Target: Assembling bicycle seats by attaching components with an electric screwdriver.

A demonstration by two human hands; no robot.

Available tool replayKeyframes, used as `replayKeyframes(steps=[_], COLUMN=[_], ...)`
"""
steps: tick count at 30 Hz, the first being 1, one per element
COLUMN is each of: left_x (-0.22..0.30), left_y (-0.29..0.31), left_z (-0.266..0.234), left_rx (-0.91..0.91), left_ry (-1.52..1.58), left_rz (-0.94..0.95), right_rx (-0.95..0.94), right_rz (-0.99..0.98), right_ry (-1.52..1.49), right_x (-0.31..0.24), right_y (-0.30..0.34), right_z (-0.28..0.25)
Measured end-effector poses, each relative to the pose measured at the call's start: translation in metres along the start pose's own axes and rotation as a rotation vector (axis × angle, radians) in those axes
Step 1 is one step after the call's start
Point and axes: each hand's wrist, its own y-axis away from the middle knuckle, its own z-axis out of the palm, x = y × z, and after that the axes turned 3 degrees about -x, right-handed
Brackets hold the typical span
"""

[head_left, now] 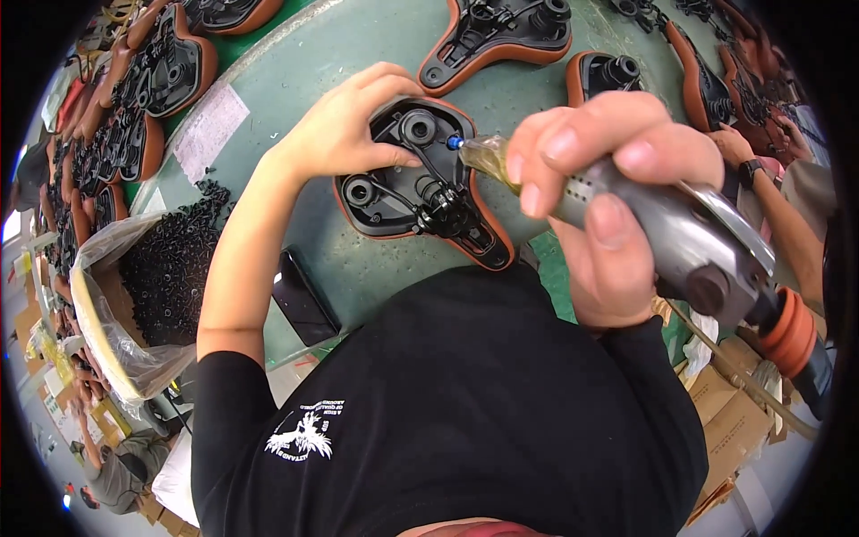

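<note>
An upside-down bicycle saddle (407,185) with a brown rim lies on the green table, its black underside, springs and metal rails facing up. My left hand (344,125) grips its left side, the thumb reaching over the underside and the fingers around the far edge. In my right hand (617,157) is a silver power screwdriver (662,233), the fingers wrapped around its body. Its blue tip (455,143) meets the right part of the saddle's underside, beside a round spring. Whether a screw sits under the tip is too small to tell.
A plastic-lined box (94,304) of small black parts stands at the left, with some spilled beside it. Near me lies a black phone (304,300). More saddles (501,45) lie beyond and along both sides. Another person's hand (734,148) is at the right.
</note>
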Motion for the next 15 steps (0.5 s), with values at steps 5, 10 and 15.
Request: replayKeyframes(steps=[5, 10, 15], left_x=[-0.026, -0.020, -0.023], left_y=[-0.002, 0.004, 0.004], left_z=[0.025, 0.043, 0.048], left_rx=[0.057, 0.176, 0.211], left_ry=[0.269, 0.351, 0.353], left_rz=[0.125, -0.019, -0.029], right_rx=[0.012, -0.049, -0.118], right_rz=[0.025, 0.044, 0.093], right_ry=[0.019, 0.088, 0.175], right_x=[0.023, 0.040, 0.058], right_y=[-0.008, -0.011, -0.014], right_z=[0.011, 0.017, 0.023])
